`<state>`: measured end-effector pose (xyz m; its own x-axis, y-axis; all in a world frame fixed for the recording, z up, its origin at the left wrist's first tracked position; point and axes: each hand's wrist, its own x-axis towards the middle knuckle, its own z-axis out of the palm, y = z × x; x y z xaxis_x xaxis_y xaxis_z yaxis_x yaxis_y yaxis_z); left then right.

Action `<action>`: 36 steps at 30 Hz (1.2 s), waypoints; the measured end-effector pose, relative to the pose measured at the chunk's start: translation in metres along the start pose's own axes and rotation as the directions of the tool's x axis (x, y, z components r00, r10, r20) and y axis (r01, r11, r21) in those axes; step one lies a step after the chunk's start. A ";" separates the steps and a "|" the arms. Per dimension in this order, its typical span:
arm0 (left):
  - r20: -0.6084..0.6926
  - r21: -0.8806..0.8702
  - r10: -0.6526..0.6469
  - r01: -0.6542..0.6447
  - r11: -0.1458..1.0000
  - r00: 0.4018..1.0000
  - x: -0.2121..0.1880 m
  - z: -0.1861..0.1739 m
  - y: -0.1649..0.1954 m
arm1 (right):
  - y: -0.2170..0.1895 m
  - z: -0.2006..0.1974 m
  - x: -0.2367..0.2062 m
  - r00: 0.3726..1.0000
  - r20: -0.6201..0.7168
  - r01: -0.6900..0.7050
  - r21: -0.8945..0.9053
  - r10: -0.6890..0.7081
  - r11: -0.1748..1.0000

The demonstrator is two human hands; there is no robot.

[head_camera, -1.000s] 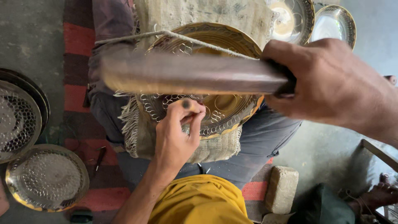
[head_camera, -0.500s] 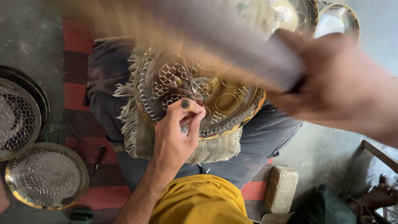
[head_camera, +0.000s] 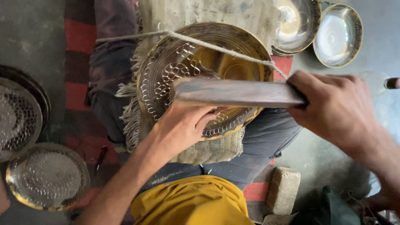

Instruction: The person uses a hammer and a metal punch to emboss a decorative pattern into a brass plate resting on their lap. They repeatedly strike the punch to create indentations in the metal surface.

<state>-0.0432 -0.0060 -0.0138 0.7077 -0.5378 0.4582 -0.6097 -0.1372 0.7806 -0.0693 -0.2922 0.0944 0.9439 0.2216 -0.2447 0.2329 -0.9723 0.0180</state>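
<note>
Engraved brass plate on burlap over lap, centre frame. Left hand pinched closed at 6 o'clock rim, tool hidden. Right hand fisted around wooden mallet. Plate stiff, thin, dentable, slippery; best gripped by rim.
</note>
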 end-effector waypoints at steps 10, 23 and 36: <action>0.675 0.035 -0.052 0.039 0.999 0.736 0.047 -0.008 -0.005 | -0.016 0.120 -0.077 0.845 -0.345 -0.108 0.639 0.409 0.761; 0.905 0.031 0.073 -0.237 0.971 0.419 0.083 0.003 0.003 | -0.114 0.220 -0.117 0.621 -0.436 -0.197 0.717 0.651 0.668; 0.863 -0.054 0.074 -0.053 0.997 0.500 0.095 -0.001 -0.003 | -0.093 0.230 -0.134 0.482 -0.200 -0.263 0.896 0.853 0.359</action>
<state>0.0265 -0.0562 0.0279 0.0014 -0.9968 -0.0799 -0.6258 -0.0632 0.7774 -0.2714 -0.2488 -0.0978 0.7004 -0.7079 0.0915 -0.3740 -0.4731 -0.7977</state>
